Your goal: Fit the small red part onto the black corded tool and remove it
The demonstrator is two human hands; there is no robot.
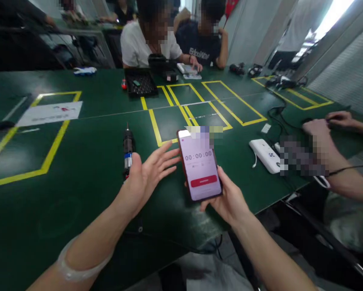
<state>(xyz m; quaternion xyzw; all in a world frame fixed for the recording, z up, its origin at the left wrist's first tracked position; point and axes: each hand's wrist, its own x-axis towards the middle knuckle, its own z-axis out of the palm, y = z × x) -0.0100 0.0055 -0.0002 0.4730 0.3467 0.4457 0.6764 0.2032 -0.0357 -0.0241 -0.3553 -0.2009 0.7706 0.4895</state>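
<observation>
My right hand [228,198] grips a smartphone [199,171] by its lower edge, above the green table [87,210]. The lit screen reads 00:00:00 over a red button. My left hand [149,169] is open, fingers spread toward the phone's left side, with nothing in it. I cannot tell whether the fingertips touch the phone. Just behind the left thumb stands or lies an electric screwdriver [128,147], black with a blue and silver band; its lower end is hidden by the hand.
Yellow tape [52,155] marks rectangles on the table. A white power bank [264,155] lies right of the phone, near cables and a neighbour's hands [321,125]. Across the table are a black tray [140,82] and two seated people. A paper sheet [49,114] lies left.
</observation>
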